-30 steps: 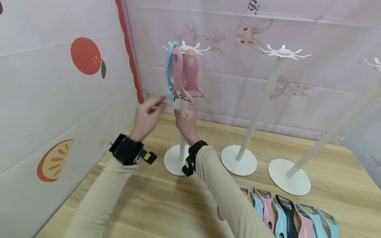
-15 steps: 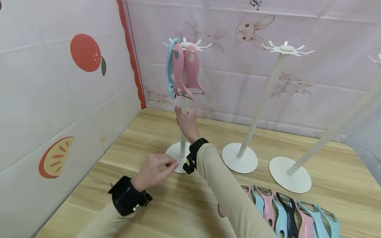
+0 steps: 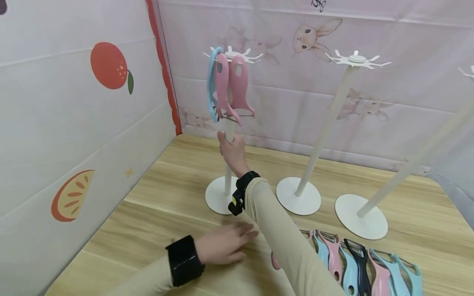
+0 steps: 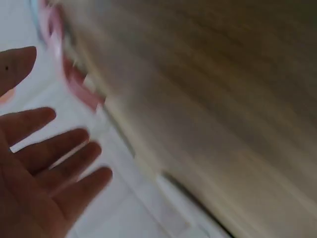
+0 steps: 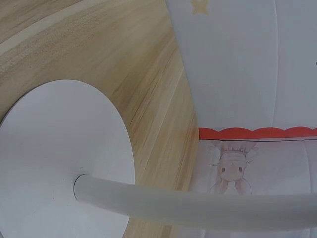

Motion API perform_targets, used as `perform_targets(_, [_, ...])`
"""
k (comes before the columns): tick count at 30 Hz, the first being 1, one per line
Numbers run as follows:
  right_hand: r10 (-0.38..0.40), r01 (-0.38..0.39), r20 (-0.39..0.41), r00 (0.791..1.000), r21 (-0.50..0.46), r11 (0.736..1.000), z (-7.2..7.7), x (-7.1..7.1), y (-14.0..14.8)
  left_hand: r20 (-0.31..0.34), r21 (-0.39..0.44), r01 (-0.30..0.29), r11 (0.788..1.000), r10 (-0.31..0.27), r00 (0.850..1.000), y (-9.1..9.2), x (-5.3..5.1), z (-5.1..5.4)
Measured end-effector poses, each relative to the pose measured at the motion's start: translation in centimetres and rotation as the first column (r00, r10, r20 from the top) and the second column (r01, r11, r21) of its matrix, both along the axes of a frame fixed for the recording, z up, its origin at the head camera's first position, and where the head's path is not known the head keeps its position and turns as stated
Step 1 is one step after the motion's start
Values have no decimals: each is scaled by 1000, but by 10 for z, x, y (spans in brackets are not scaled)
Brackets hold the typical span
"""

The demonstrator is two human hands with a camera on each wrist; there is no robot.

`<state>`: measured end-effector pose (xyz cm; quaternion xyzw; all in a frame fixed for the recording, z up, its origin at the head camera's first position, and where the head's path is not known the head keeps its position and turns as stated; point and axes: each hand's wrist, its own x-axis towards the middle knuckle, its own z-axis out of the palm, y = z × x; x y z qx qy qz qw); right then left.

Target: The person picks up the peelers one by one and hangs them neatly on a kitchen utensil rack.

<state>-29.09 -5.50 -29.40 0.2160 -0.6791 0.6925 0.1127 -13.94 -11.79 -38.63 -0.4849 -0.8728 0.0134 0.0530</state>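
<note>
Head view, from the left: a pale wall cloth printed with red and orange fruit (image 3: 110, 65) borders the light wood-grain desk (image 3: 166, 197). Low over the desk is the person's left hand (image 3: 222, 246), its fingers extended and spread apart, as the left wrist view shows. Beyond it stands a white round-based display stand with a hooked crown (image 3: 227, 183). On its hooks hang a light-blue plastic peeler (image 3: 210, 84) and, just beside it, two pink plastic peelers (image 3: 238, 88). Below them, the right hand (image 3: 234, 154) grips the pole, fingers wrapped around it. Next come a second white stand (image 3: 328, 119) and, nearer the person, a row of pink, light-blue and black peelers (image 3: 349, 274) lying on the desk, its left end partly covered by the beige right sleeve (image 3: 292, 246). Farthest right is a third white stand (image 3: 411, 164).
</note>
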Motion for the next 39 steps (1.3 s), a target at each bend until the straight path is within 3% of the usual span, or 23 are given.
perform_targets(4, [-5, 5, 18, 1000, -2, 1000, 0, 0, 1, -110, -31, 71, 997, -74, 991, 20, -8, -10])
perform_targets(9, [0, 1, 11, 1000, -20, 1000, -1, 0, 0, -191, -109, 118, 987, -138, 972, 38, -12, -16])
perform_targets(12, [2, -2, 1, 1000, -20, 1000, -2, 0, 0, -206, -160, 111, 981, -144, 968, 45, -13, -17])
perform_targets(18, [6, -6, 3, 1000, -28, 1000, -2, 0, 0, -168, -187, 80, 979, -112, 979, 52, -13, -15])
perform_targets(23, [14, -14, 8, 1000, -31, 999, -1, 1, 0, -213, -133, 87, 987, -115, 970, 51, -13, -15])
perform_targets(28, [36, -36, 6, 999, -22, 999, 5, 5, 2, -246, -23, 143, 989, -144, 958, 48, -14, -17])
perform_targets(34, [59, -60, -16, 998, -30, 998, 17, 19, 6, -314, -40, 189, 981, -192, 930, 49, -10, -16])
perform_targets(36, [53, -53, -12, 999, -29, 998, 13, 14, 5, -304, -38, 186, 982, -189, 934, 49, -9, -15])
perform_targets(39, [35, -36, -13, 999, -26, 999, 5, 5, 3, -244, -20, 168, 986, -167, 955, 50, -8, -15])
